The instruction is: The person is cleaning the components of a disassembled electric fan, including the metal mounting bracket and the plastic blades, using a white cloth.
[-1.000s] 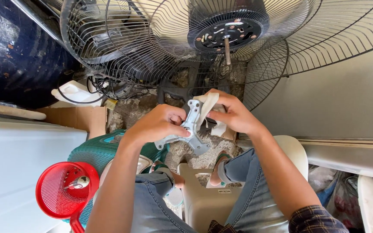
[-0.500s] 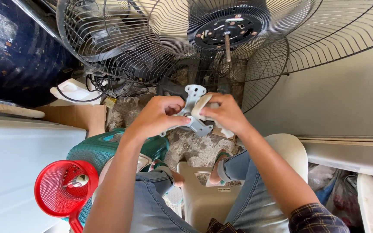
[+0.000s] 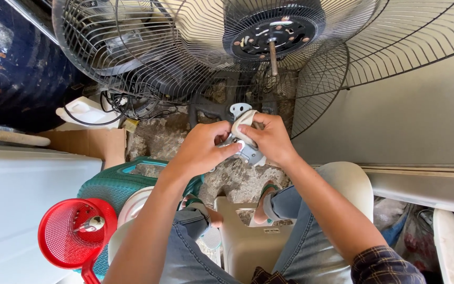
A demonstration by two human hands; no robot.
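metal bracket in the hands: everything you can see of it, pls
The metal bracket is a small flat piece, pale grey and dull, seemingly cast or stamped metal. A rounded lug with a hole sticks up at its top end; a squarer plate end shows lower right. It is held in the air, tilted, in front of the fan grilles. The left hand grips it from the left; the right hand presses a whitish cloth against it. The hands hide the middle.
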